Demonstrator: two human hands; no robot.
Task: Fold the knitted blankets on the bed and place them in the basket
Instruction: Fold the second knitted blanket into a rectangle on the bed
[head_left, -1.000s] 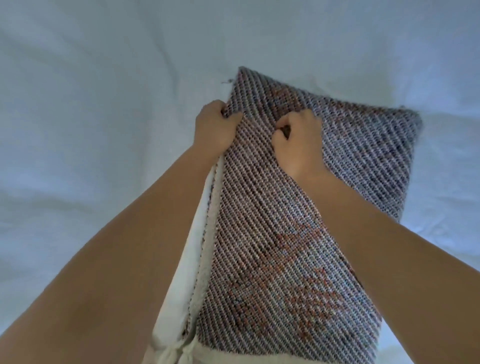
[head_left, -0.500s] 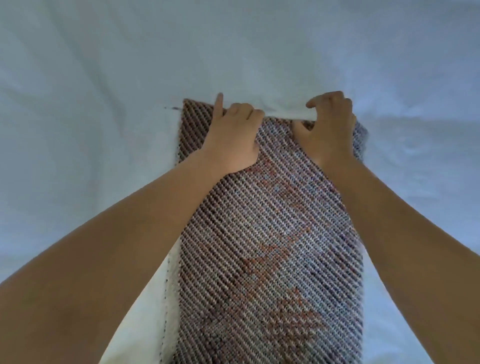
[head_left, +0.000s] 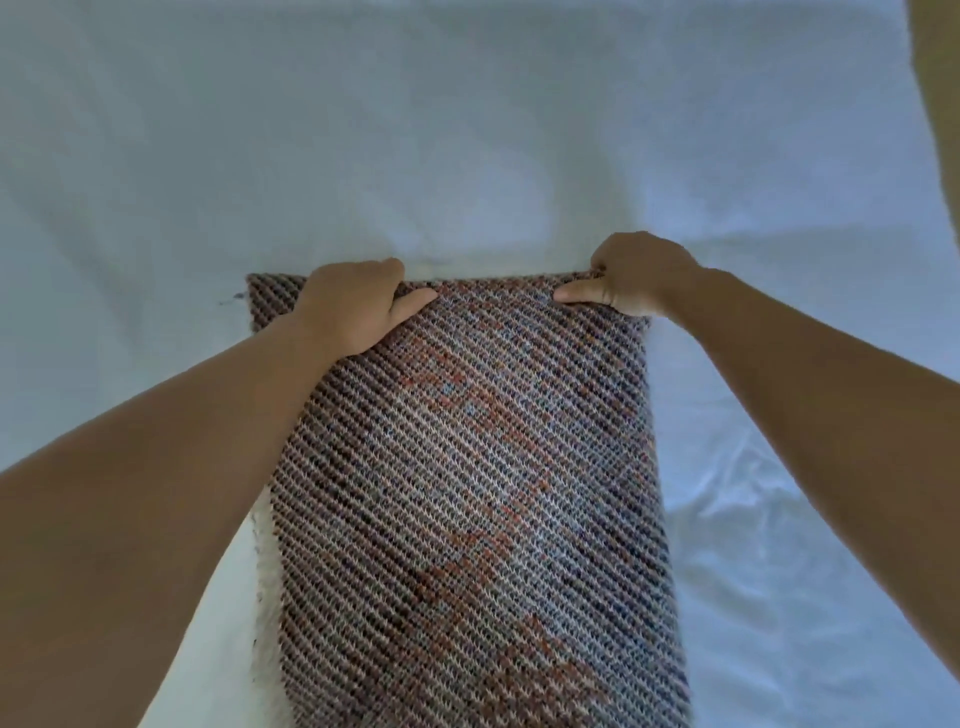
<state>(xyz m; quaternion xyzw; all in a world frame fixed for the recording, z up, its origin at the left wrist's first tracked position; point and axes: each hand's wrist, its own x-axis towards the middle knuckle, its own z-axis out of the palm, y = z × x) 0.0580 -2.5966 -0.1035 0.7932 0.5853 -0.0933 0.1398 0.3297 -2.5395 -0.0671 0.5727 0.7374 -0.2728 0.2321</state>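
Note:
A knitted blanket (head_left: 467, 493) with diagonal grey, brown and rust stripes lies as a long folded strip on the white bed, running from the bottom of the view up to its far edge. A cream underside shows along its left side. My left hand (head_left: 358, 306) grips the far edge near the left corner, thumb on top and fingers curled over the edge. My right hand (head_left: 634, 275) grips the same edge at the right corner, thumb pressed on the knit. No basket is in view.
The white bed sheet (head_left: 467, 130) spreads all around the blanket, with wrinkles at the right. A dark strip (head_left: 940, 104), perhaps the bed's edge or floor, shows at the top right corner.
My hands have moved apart along the blanket's far edge, the right one reaching the right corner. The blanket now lies straighter and flatter than a second ago.

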